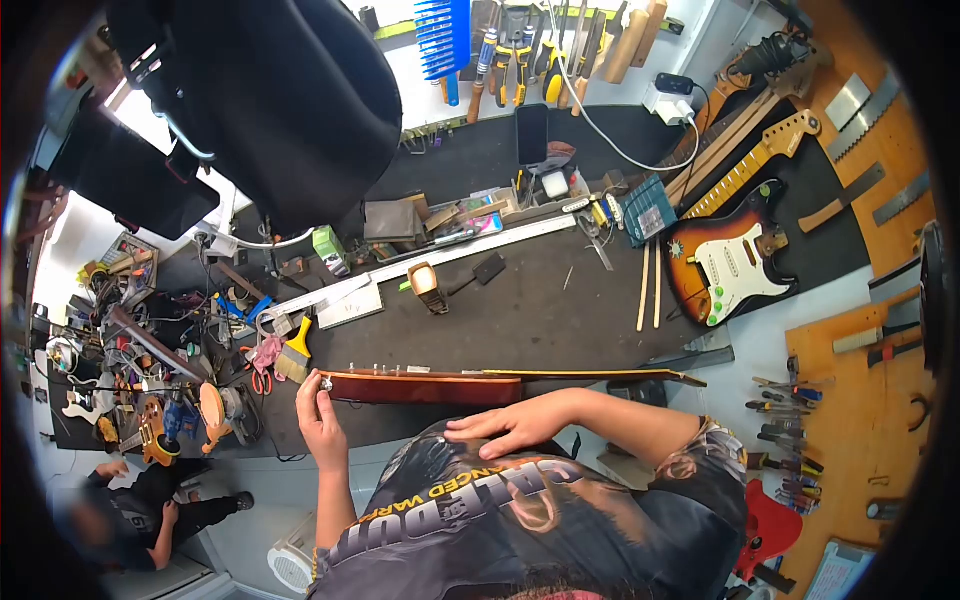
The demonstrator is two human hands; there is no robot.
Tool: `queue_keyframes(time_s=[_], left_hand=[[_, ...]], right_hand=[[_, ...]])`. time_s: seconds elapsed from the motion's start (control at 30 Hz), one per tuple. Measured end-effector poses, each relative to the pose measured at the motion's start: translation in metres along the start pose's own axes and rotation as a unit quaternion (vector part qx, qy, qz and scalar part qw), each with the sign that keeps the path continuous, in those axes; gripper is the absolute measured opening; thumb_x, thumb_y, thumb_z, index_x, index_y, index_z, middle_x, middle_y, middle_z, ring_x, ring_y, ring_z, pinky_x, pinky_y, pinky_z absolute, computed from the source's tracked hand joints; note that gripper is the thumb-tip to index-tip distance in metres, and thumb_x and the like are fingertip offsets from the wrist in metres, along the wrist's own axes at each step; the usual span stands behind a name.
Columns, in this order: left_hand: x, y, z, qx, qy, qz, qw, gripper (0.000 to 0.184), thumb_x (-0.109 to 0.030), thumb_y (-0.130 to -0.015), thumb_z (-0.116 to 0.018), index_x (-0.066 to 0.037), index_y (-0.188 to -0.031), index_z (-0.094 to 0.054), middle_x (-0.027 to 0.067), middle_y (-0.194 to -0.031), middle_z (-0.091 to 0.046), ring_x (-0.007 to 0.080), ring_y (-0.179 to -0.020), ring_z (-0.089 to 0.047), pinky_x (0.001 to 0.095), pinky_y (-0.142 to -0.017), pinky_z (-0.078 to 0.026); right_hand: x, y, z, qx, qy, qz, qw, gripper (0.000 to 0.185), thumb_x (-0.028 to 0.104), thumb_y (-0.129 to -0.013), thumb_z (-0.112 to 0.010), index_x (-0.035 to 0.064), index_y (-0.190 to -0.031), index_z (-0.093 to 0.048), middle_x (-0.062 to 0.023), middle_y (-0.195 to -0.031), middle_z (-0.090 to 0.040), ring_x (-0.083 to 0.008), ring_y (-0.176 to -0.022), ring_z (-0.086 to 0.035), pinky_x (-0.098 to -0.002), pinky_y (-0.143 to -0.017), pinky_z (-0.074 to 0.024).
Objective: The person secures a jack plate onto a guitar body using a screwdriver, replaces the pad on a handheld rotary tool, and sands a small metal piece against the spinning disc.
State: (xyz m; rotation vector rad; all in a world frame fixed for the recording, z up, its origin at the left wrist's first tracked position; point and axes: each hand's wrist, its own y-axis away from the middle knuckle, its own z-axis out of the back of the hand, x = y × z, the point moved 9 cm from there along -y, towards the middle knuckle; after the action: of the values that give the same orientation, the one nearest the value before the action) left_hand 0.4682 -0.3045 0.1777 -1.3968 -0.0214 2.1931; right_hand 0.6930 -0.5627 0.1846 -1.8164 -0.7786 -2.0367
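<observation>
A reddish-brown electric guitar [430, 389] is seen edge-on at the near side of the dark bench, close to my body. Its knobs face the far side, and its neck [600, 375] points right. At its left end, my left hand [322, 425] has its fingers wrapped round the edge of the body. My right hand [505, 425] lies flat with fingers stretched, in front of my printed shirt [520, 510] and just below the guitar body; whether it touches the guitar I cannot tell. A yellow-handled brush [297, 352] lies beyond my left hand.
A small lit lamp-like object [427, 288] stands mid-bench. A sunburst guitar [735, 265] lies at the right beside two thin sticks [649, 288]. Cluttered tools fill the left; a black bag-like shape [280, 110] hangs above. Another person [140, 515] sits lower left.
</observation>
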Motion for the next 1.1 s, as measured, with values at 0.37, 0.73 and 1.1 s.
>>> queue_keyframes(time_s=[0.37, 0.73, 1.1], left_hand=[[-0.017, 0.005, -0.003, -0.025, -0.056, 0.034, 0.997, 0.032, -0.013, -0.121, -0.055, 0.003, -0.144, -0.070, 0.0153, -0.147, -0.072, 0.0265, -0.136, -0.068, 0.0383, -0.118, -0.051], [-0.014, 0.012, -0.001, -0.039, -0.024, 0.079, 0.996, 0.032, -0.011, -0.121, -0.056, 0.003, -0.147, -0.070, 0.0117, -0.147, -0.070, 0.0211, -0.134, -0.067, 0.0346, -0.114, -0.053], [-0.012, 0.004, 0.000, -0.023, -0.009, 0.080, 0.997, 0.032, -0.014, -0.122, -0.057, 0.002, -0.146, -0.070, 0.0095, -0.140, -0.072, 0.0189, -0.132, -0.066, 0.0321, -0.115, -0.050]], right_hand=[[0.096, 0.096, 0.276, -0.484, -0.138, 0.255, 0.826, 0.026, 0.021, -0.112, -0.072, 0.0049, -0.132, -0.072, -0.0068, -0.124, -0.075, -0.0157, -0.095, -0.075, -0.0356, -0.087, -0.0620], [0.008, 0.108, 0.537, -0.536, -0.508, 0.359, 0.571, 0.040, 0.044, -0.118, -0.064, 0.0058, -0.107, -0.064, -0.0044, -0.094, -0.066, -0.0163, -0.070, -0.055, -0.0350, -0.063, -0.0443], [0.000, 0.108, 0.555, -0.597, -0.548, 0.340, 0.477, 0.031, 0.036, -0.119, -0.065, 0.0054, -0.118, -0.059, -0.0083, -0.100, -0.073, -0.0186, -0.072, -0.067, -0.0407, -0.069, -0.0576]])
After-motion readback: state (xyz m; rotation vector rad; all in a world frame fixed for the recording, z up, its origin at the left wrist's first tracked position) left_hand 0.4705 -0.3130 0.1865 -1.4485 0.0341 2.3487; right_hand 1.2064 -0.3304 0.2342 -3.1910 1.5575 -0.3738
